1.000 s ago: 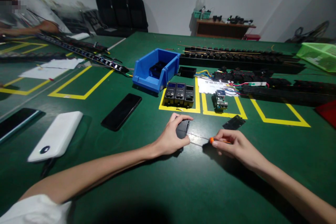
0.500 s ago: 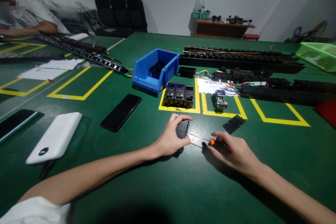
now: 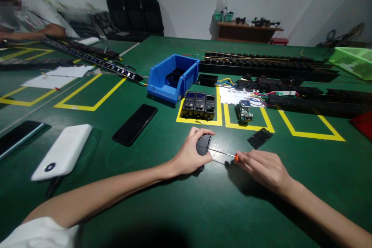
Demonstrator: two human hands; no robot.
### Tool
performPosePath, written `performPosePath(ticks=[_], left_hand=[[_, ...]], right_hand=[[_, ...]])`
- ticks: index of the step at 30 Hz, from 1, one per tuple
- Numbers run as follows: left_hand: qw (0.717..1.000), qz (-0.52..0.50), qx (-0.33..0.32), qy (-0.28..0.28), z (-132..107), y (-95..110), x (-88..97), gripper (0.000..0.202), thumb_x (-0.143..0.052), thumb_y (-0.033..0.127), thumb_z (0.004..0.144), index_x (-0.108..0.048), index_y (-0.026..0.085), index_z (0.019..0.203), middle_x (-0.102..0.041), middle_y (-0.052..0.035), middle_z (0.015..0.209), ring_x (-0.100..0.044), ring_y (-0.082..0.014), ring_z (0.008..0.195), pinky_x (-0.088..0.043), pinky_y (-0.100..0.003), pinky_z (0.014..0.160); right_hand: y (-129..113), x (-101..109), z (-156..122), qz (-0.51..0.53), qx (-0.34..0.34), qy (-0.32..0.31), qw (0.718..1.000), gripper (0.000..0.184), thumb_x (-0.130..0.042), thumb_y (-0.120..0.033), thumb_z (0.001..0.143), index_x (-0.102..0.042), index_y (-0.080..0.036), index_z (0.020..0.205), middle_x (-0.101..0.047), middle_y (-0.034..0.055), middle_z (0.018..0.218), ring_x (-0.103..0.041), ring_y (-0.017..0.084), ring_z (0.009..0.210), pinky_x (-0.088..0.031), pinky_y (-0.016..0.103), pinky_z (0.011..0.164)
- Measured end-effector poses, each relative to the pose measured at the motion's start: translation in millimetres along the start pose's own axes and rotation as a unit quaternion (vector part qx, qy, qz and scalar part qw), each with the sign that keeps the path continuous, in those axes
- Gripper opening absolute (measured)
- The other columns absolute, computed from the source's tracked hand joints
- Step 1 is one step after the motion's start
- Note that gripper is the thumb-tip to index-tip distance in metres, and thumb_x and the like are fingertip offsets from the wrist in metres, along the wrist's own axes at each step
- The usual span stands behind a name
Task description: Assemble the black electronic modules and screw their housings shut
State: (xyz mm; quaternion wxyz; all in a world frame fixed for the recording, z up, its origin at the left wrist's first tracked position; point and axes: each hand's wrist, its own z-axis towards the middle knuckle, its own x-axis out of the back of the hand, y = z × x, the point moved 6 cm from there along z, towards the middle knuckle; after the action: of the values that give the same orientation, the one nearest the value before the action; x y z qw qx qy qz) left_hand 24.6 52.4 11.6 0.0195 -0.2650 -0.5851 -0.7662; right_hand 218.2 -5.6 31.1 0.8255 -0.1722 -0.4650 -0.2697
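My left hand point(image 3: 193, 151) is closed around a dark plastic module housing point(image 3: 203, 145), holding it on the green table. In my right hand point(image 3: 263, 166) is a screwdriver point(image 3: 223, 153) with an orange collar, its handle mostly hidden by my fingers. The thin metal shaft points left, and its tip meets the housing's right edge. Beyond my right hand lies a flat black cover plate point(image 3: 260, 138). A small circuit board assembly point(image 3: 244, 111) stands in a yellow-taped box, and several assembled black modules point(image 3: 199, 105) stand side by side in another.
Behind the modules sits a blue bin point(image 3: 165, 85) with black parts inside. Long black strips with wires point(image 3: 290, 85) stretch along the right. A black phone point(image 3: 135, 124), a white power bank point(image 3: 62, 151) and another phone point(image 3: 21, 137) lie at left. A person point(image 3: 37, 19) works at far left.
My right fingers have closed in around the screwdriver handle, where before they were spread more loosely. My left hand and the housing hold nearly the same place.
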Motion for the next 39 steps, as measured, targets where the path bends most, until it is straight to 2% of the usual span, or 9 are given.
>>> performPosePath(ticks=[3, 8, 13, 18, 22, 25, 30, 34, 39], left_hand=[[1.000, 0.002, 0.001, -0.001, 0, -1, -0.2, 0.053, -0.060, 0.008, 0.066, -0.055, 0.025, 0.116, -0.048, -0.0036, 0.107, -0.054, -0.0199, 0.102, -0.043, -0.036, 0.097], [1.000, 0.001, -0.002, 0.002, 0, -1, 0.1, 0.053, -0.060, 0.008, 0.066, -0.055, 0.025, 0.116, -0.048, -0.0035, 0.107, -0.054, -0.0194, 0.103, -0.043, -0.035, 0.097], [1.000, 0.001, -0.004, 0.001, 0, -1, 0.7, 0.053, -0.061, 0.008, 0.066, -0.055, 0.025, 0.116, -0.048, -0.0035, 0.108, -0.053, -0.0198, 0.105, -0.042, -0.035, 0.099], [1.000, 0.000, -0.005, -0.001, 0, 0, 0.9, 0.054, -0.061, 0.008, 0.066, -0.055, 0.025, 0.116, -0.048, -0.0036, 0.108, -0.054, -0.0200, 0.104, -0.042, -0.036, 0.099], [1.000, -0.001, -0.003, -0.002, 0, 0, 0.5, 0.054, -0.060, 0.008, 0.065, -0.055, 0.026, 0.117, -0.049, -0.0037, 0.108, -0.054, -0.0204, 0.104, -0.042, -0.038, 0.100], [1.000, -0.002, 0.005, 0.003, 0, -1, 0.6, 0.055, -0.060, 0.008, 0.065, -0.055, 0.026, 0.117, -0.049, -0.0038, 0.108, -0.054, -0.0204, 0.103, -0.043, -0.038, 0.099], [1.000, -0.001, -0.004, 0.022, 2, -2, 1.9, 0.056, -0.060, 0.007, 0.066, -0.055, 0.025, 0.119, -0.049, -0.0041, 0.108, -0.054, -0.0197, 0.105, -0.042, -0.036, 0.100], [0.998, 0.011, -0.001, 0.057, 5, -6, 7.3, 0.054, -0.060, 0.007, 0.067, -0.056, 0.024, 0.118, -0.050, -0.0044, 0.110, -0.054, -0.0196, 0.105, -0.043, -0.036, 0.099], [0.995, 0.017, 0.003, 0.100, 7, -11, 13.8, 0.053, -0.060, 0.007, 0.066, -0.056, 0.023, 0.116, -0.052, -0.0048, 0.113, -0.053, -0.0207, 0.109, -0.040, -0.039, 0.104]], right_hand=[[2, -3, 4, 0.047, -0.050, -0.022, 0.997, 0.005, -0.059, -0.014, 0.088, -0.063, -0.013, 0.091, -0.064, 0.0040, 0.063, -0.056, 0.012, 0.051, -0.040, 0.025, 0.050], [9, -8, 7, 0.198, -0.186, -0.076, 0.959, 0.016, -0.057, -0.027, 0.091, -0.061, -0.014, 0.084, -0.065, 0.0050, 0.068, -0.057, 0.012, 0.053, -0.041, 0.024, 0.052], [17, -15, 7, 0.348, -0.347, -0.120, 0.862, 0.026, -0.060, -0.040, 0.087, -0.065, -0.015, 0.079, -0.068, 0.0055, 0.071, -0.060, 0.015, 0.063, -0.044, 0.025, 0.056], [19, -30, 0, 0.484, -0.452, -0.165, 0.731, 0.033, -0.063, -0.047, 0.082, -0.059, -0.015, 0.076, -0.063, 0.0003, 0.059, -0.037, 0.005, 0.039, -0.025, 0.018, 0.037], [19, -36, -1, 0.532, -0.466, -0.175, 0.685, 0.035, -0.065, -0.049, 0.080, -0.057, -0.015, 0.075, -0.064, -0.0001, 0.058, -0.034, 0.003, 0.037, -0.023, 0.017, 0.037], [21, -36, 0, 0.508, -0.452, -0.171, 0.713, 0.033, -0.064, -0.047, 0.081, -0.057, -0.015, 0.076, -0.064, 0.0002, 0.060, -0.040, 0.005, 0.040, -0.029, 0.018, 0.039], [31, -28, 7, 0.335, -0.349, -0.104, 0.869, 0.023, -0.067, -0.037, 0.080, -0.061, -0.016, 0.084, -0.068, 0.0049, 0.076, -0.063, 0.015, 0.067, -0.050, 0.027, 0.061], [36, -22, 15, 0.165, -0.161, -0.055, 0.971, 0.011, -0.062, -0.026, 0.083, -0.061, -0.016, 0.089, -0.067, 0.0066, 0.078, -0.063, 0.016, 0.066, -0.050, 0.027, 0.059], [39, -16, 19, 0.013, 0.004, -0.029, 0.999, 0.013, -0.058, -0.018, 0.089, -0.068, -0.021, 0.097, -0.074, 0.0091, 0.090, -0.066, 0.018, 0.074, -0.050, 0.030, 0.064]])
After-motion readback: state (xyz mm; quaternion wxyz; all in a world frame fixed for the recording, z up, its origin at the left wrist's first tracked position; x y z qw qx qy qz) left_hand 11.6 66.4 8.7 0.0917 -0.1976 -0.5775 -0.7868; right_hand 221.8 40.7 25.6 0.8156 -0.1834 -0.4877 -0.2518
